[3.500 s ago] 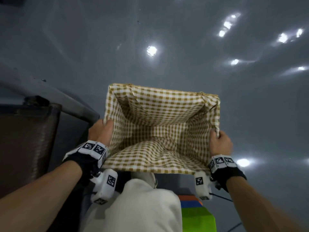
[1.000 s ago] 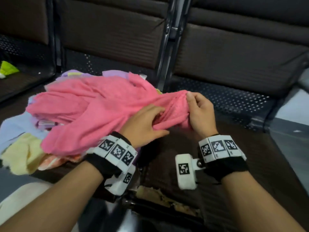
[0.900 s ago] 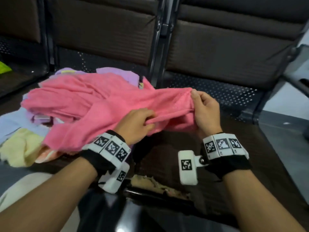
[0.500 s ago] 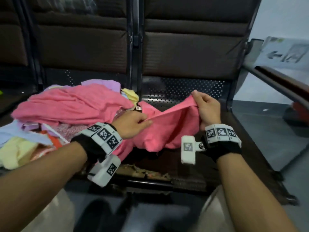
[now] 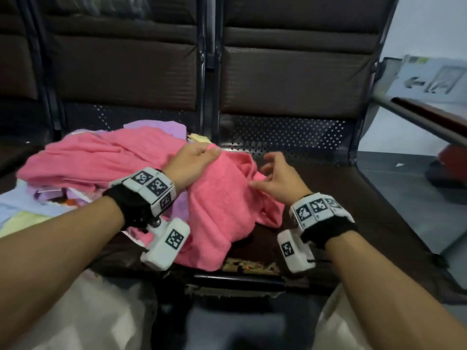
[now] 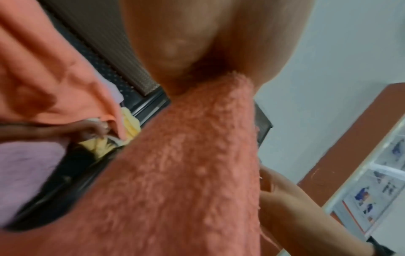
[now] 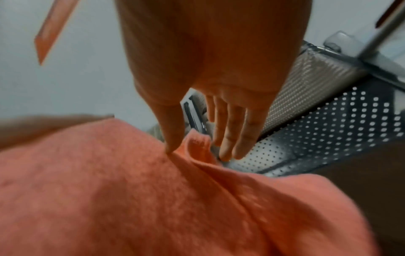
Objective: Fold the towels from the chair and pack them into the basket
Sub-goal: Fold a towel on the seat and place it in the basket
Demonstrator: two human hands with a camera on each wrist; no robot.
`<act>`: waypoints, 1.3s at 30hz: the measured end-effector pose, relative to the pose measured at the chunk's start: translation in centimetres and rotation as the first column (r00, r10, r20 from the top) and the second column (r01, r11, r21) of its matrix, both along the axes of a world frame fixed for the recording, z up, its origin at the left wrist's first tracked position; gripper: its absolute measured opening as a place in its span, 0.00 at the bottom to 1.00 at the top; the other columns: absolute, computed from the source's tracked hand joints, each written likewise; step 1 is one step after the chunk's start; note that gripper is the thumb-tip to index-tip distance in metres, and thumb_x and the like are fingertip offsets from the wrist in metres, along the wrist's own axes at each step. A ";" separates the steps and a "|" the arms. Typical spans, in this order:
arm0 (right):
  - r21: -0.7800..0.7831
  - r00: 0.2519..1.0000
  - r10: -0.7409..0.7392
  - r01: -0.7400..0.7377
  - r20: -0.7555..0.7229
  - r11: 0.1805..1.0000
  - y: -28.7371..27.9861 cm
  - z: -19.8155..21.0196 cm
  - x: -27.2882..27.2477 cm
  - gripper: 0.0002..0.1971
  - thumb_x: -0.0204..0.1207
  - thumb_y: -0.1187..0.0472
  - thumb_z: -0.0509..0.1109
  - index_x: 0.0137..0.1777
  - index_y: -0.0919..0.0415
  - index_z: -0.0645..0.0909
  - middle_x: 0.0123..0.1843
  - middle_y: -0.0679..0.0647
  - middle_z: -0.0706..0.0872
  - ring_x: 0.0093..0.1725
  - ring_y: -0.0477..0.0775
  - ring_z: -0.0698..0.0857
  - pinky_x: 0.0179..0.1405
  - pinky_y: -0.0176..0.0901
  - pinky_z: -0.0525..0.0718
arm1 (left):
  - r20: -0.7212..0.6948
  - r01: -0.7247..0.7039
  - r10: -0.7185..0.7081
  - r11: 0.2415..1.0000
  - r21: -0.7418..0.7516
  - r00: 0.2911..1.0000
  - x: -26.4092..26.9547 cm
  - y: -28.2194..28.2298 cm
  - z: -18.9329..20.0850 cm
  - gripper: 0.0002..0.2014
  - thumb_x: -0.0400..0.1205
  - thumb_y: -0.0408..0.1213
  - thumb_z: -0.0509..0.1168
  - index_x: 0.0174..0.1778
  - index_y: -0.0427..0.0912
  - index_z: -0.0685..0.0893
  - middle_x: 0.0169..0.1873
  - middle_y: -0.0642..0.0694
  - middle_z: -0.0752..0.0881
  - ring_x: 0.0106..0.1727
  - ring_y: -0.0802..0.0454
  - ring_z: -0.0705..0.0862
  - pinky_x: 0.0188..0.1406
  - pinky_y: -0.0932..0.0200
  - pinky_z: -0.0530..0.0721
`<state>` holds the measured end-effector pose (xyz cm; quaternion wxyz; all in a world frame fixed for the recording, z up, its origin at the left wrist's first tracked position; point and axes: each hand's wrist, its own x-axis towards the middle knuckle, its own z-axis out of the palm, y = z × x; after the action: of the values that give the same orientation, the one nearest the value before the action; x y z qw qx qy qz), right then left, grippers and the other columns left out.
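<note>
a person's left hand [image 5: 193, 162] pinches the far edge of a pink towel [image 5: 222, 210] on a dark waiting-room chair [image 5: 316, 193], fingers curled onto the cloth, while the right hand [image 5: 276, 179] hovers just beside it, fingers spread and relaxed, the thumb tip touching a raised fold and nothing gripped. the towel lies bunched across the gap between two seats, its near side drooping over the front lip. judged from here, the trouble lies in that overhang: with only one hand holding, a tug toward the far edge could drag the loose bulk off the seat and onto the floor, and the ridge under the thumb could be pressed into a crooked crease if the cloth is flattened before its corners are found. the pile of towels [image 5: 75, 178] on the left seat touches this one, so a pull might also bring a neighbour along. counted: two hands, one holding and one free; one pink towel in work; a second pink towel [image 5: 101, 157] on top of the pile; at least one lilac, one yellow and one pale blue piece showing beneath it, though the pile hides how many in all. two seat backs fill the head view, with a sliver of a third at far left. the basket is not in view, and no folded towel can be seen.
</note>
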<state>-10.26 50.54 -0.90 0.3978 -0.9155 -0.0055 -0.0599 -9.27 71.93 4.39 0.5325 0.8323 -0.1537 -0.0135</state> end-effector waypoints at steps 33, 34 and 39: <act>-0.296 0.900 0.033 -0.177 -0.434 0.939 -5.1 1.9 -0.3 0.19 0.76 0.54 0.73 0.63 0.59 0.75 0.51 0.58 0.87 0.44 0.54 0.87 0.45 0.49 0.87 | -0.325 0.036 -0.073 0.992 -0.119 0.943 3.1 -3.9 -2.4 0.18 0.78 0.17 0.62 0.56 0.44 0.73 0.30 0.45 0.70 0.28 0.53 0.67 0.25 0.64 0.69; -0.426 0.893 0.000 -0.214 -0.449 0.879 -5.6 1.5 -0.4 0.19 0.75 0.51 0.73 0.61 0.58 0.76 0.52 0.56 0.87 0.42 0.52 0.86 0.44 0.46 0.86 | -0.348 0.048 -0.083 0.993 -0.107 0.934 3.0 -4.3 -2.6 0.20 0.78 0.17 0.61 0.59 0.43 0.70 0.32 0.43 0.71 0.28 0.52 0.68 0.27 0.62 0.68; -0.542 0.814 -0.182 -0.184 -0.552 0.820 -7.9 0.1 -0.5 0.19 0.72 0.47 0.75 0.57 0.58 0.78 0.43 0.54 0.82 0.39 0.54 0.81 0.38 0.44 0.80 | -0.433 0.247 -0.134 0.944 0.218 0.892 2.2 -4.7 -4.1 0.06 0.79 0.31 0.68 0.50 0.37 0.81 0.35 0.38 0.85 0.31 0.48 0.81 0.26 0.58 0.82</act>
<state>-10.74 42.62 -0.75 0.0868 -0.9650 0.0980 0.2273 -7.03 67.27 0.31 0.4318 0.8553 -0.1164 -0.2618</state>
